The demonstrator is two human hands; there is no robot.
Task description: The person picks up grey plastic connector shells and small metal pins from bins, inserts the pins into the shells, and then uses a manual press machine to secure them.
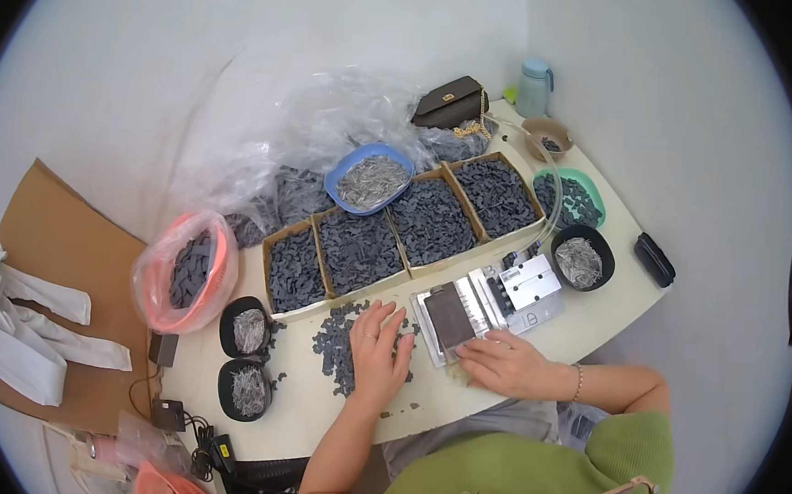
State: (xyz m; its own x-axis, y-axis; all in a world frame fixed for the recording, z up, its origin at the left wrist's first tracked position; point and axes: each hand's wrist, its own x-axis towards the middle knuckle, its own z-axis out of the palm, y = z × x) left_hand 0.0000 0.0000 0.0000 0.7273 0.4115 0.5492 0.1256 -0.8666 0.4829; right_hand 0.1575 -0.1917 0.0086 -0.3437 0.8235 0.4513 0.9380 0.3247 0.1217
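Note:
My left hand (376,348) rests over a loose pile of small dark grey parts (334,345) on the table, its fingers stretched out and slightly apart. Right of it lies a metal fixture (422,327) with a dark rectangular plate (451,313) on it. At the fixture's near right corner is my right hand (505,363), fingertips pressed together by the plate's edge. Whatever those fingers may hold is hidden. A silver block (531,282) with hoses is mounted at the fixture's far right end.
Behind stands a divided cardboard tray (410,271) full of dark parts, with a blue basin (334,188) of metal pins on it. Black bowls (230,327) of pins stand left, another black bowl (608,262) right. A pink basket (229,272) and a green bowl (602,193) hold dark parts.

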